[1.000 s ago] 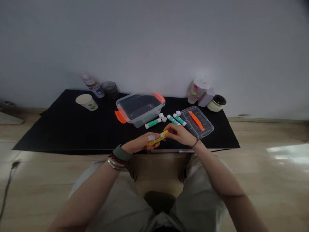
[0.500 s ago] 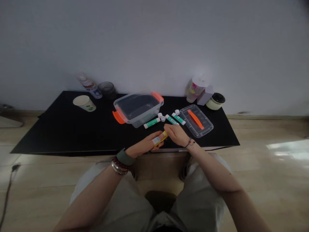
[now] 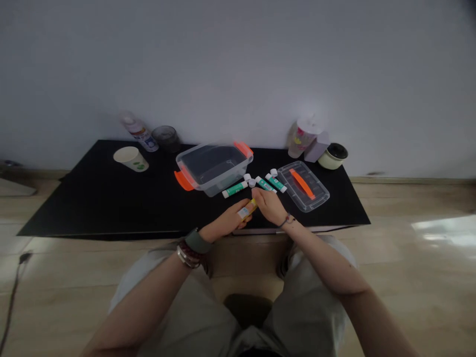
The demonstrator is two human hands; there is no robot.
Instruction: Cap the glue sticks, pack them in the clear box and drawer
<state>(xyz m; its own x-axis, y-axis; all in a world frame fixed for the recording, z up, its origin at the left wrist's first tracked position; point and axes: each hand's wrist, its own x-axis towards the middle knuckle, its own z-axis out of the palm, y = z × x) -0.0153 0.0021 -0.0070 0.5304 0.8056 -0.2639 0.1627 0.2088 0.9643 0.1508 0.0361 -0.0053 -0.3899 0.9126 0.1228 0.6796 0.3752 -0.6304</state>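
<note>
My left hand [image 3: 226, 222] is closed around a yellow tube [image 3: 247, 209] with a white label, held just above the near edge of the black table [image 3: 111, 198]. The fingers of my right hand [image 3: 270, 206] pinch the tube's far end. Beyond my hands lie three green tubes: one [image 3: 235, 189] beside the clear box [image 3: 212, 168] and two [image 3: 270, 183] next to the clear lid [image 3: 303, 185]. Small white caps [image 3: 250, 180] sit loose among them. The box has orange latches and looks empty.
A paper cup [image 3: 131, 158], a white bottle [image 3: 138, 131] and a dark jar [image 3: 166, 137] stand at the back left. At the back right are a lidded cup [image 3: 304, 136], a pale box [image 3: 317, 148] and a cream bowl [image 3: 333, 156]. Wooden floor surrounds the table.
Both hands have moved slightly forward and together over the table's edge. The yellow tube has tilted more upright, and my right hand now covers its far end.
</note>
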